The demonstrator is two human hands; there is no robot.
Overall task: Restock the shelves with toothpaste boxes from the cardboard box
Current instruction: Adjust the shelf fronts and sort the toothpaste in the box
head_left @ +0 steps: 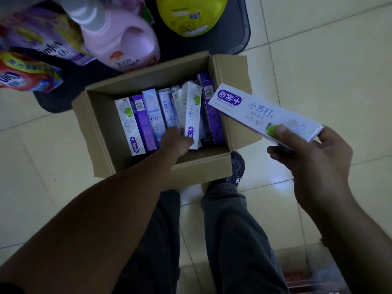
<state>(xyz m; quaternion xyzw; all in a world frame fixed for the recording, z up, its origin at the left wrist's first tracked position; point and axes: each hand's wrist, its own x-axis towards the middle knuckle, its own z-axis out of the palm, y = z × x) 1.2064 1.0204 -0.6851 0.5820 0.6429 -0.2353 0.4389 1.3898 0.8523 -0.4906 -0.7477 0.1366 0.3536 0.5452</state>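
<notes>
Toothpaste boxes, white and purple (pixel 146 122), stand on edge side by side in the open brown cardboard box (pixel 148 76), their long axes running near to far. My left hand (pixel 177 143) reaches into it, fingers curled round the near end of one white toothpaste box with a green leaf (pixel 192 111); that one sits tilted above its neighbours, logo end toward me, leaf end pointing far.

My right hand (pixel 314 164) grips a long white toothpaste box with purple lettering (pixel 261 112) by its near right end, thumb on the printed face, fingers underneath. It lies nearly flat in the air, printed face up, its long axis slanting from near right to far left, the logo end reaching over the right flap of the cardboard box.

The cardboard box rests on pale cream floor tiles (pixel 328 66), touching my dark shoe (pixel 237 168) on its near side. Beyond it, on a dark low shelf base (pixel 235 32), stand a pink detergent bottle (pixel 127 41) and a yellow plastic jug (pixel 191 15); purple and red pouches (pixel 31 66) show blurred at far left.
</notes>
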